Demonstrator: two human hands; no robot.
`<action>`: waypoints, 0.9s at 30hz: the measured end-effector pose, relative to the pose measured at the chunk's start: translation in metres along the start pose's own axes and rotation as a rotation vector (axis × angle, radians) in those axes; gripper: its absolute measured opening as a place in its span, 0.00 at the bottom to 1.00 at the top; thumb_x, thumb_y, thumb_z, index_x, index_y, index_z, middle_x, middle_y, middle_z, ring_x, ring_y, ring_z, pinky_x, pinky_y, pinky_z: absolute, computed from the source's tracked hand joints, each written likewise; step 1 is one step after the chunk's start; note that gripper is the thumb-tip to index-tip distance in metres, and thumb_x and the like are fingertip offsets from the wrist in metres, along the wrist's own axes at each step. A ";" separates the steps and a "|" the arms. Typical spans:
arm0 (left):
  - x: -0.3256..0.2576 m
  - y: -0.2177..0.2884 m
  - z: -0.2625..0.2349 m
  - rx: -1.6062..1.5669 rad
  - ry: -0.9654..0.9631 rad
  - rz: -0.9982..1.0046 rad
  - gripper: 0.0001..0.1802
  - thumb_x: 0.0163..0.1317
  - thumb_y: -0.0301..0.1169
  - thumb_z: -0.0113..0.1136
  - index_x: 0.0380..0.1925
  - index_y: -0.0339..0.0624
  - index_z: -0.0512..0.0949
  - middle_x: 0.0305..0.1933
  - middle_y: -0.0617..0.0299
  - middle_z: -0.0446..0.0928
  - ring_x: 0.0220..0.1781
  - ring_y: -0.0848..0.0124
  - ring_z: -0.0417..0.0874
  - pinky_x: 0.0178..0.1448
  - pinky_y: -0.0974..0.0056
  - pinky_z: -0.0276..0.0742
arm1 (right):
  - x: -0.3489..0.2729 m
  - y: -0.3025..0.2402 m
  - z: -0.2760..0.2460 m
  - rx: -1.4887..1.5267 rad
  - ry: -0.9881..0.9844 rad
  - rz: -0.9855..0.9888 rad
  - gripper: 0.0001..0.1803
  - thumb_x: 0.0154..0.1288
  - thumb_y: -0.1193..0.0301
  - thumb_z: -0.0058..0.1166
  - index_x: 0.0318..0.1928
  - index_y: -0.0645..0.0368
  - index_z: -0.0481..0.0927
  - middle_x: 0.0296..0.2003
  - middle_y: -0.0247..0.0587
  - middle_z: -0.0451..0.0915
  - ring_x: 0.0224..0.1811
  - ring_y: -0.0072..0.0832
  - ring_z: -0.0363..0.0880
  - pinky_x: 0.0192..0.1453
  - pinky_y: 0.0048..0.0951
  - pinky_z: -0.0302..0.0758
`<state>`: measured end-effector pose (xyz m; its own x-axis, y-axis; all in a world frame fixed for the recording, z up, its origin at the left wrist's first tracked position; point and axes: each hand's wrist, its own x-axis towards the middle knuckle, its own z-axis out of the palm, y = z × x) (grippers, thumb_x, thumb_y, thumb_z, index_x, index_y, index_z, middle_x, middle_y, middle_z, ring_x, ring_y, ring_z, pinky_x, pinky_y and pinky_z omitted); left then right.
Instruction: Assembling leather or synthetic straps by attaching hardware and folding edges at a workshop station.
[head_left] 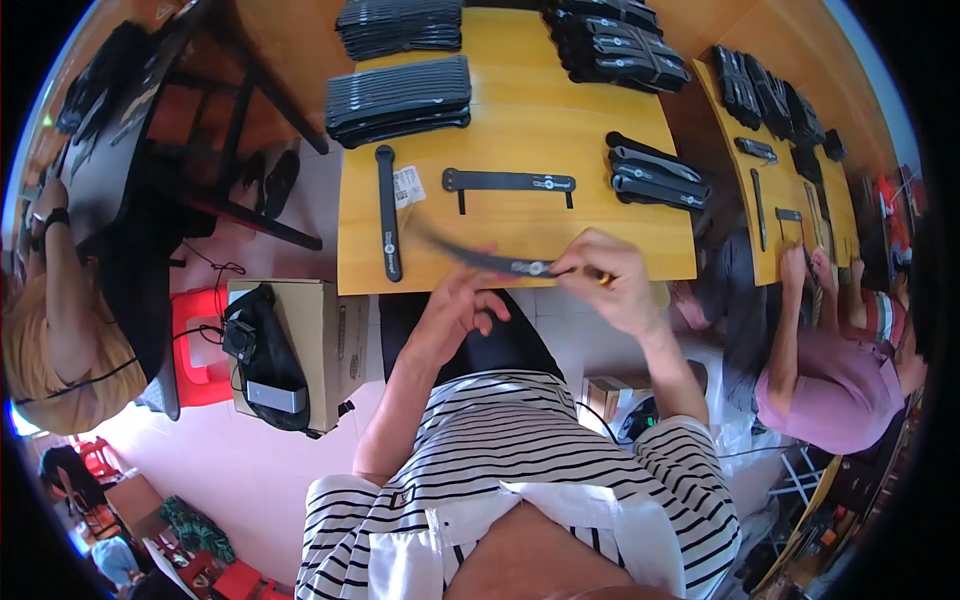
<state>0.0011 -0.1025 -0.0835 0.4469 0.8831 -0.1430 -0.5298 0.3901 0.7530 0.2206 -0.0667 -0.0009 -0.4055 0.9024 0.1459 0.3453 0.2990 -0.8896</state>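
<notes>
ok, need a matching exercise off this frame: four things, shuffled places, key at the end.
Things
1. raised strap
2. white label
3. red stool
4. cardboard box

Places
A. at the person's left, with a black bag on it
B. held at its right end by the right hand
C. left of the box, only partly in view
D. on the yellow table, just right of the lengthwise strap

Pairs: 1-B, 2-D, 3-C, 4-A
</notes>
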 end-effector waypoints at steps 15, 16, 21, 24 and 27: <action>0.042 0.015 -0.030 0.255 0.518 -0.015 0.10 0.58 0.23 0.56 0.40 0.33 0.76 0.32 0.56 0.79 0.29 0.72 0.82 0.33 0.74 0.79 | -0.002 0.079 0.000 0.451 0.444 0.532 0.12 0.49 0.82 0.58 0.38 0.62 0.80 0.24 0.25 0.69 0.14 0.08 0.57 0.14 0.12 0.50; 0.049 0.018 -0.031 0.308 0.532 0.028 0.10 0.56 0.22 0.58 0.38 0.32 0.76 0.29 0.56 0.79 0.27 0.72 0.82 0.33 0.75 0.79 | 0.000 0.089 -0.001 0.479 0.452 0.531 0.11 0.49 0.81 0.60 0.36 0.63 0.80 0.22 0.25 0.70 0.13 0.08 0.57 0.13 0.13 0.49; 0.079 0.024 -0.045 0.397 0.540 0.096 0.08 0.57 0.22 0.57 0.37 0.30 0.76 0.28 0.57 0.78 0.29 0.72 0.82 0.33 0.76 0.78 | 0.020 0.110 -0.003 0.568 0.524 0.590 0.07 0.49 0.81 0.59 0.32 0.64 0.79 0.17 0.26 0.69 0.11 0.10 0.57 0.12 0.14 0.49; 0.092 0.028 -0.048 0.358 0.525 0.097 0.08 0.60 0.24 0.53 0.37 0.29 0.75 0.29 0.59 0.78 0.29 0.72 0.82 0.33 0.76 0.78 | 0.032 0.120 -0.006 0.547 0.566 0.609 0.04 0.50 0.81 0.58 0.29 0.65 0.79 0.14 0.26 0.68 0.10 0.11 0.57 0.12 0.15 0.48; 0.102 0.030 -0.043 0.412 0.554 0.095 0.08 0.60 0.24 0.54 0.36 0.30 0.77 0.29 0.59 0.78 0.28 0.72 0.82 0.32 0.76 0.78 | 0.038 0.133 -0.007 0.527 0.573 0.595 0.02 0.51 0.81 0.58 0.28 0.64 0.79 0.14 0.26 0.68 0.10 0.11 0.57 0.12 0.16 0.48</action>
<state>-0.0006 0.0108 -0.1031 -0.0791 0.9542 -0.2887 -0.1828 0.2708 0.9451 0.2574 0.0092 -0.1109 0.2325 0.9168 -0.3248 -0.1185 -0.3048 -0.9450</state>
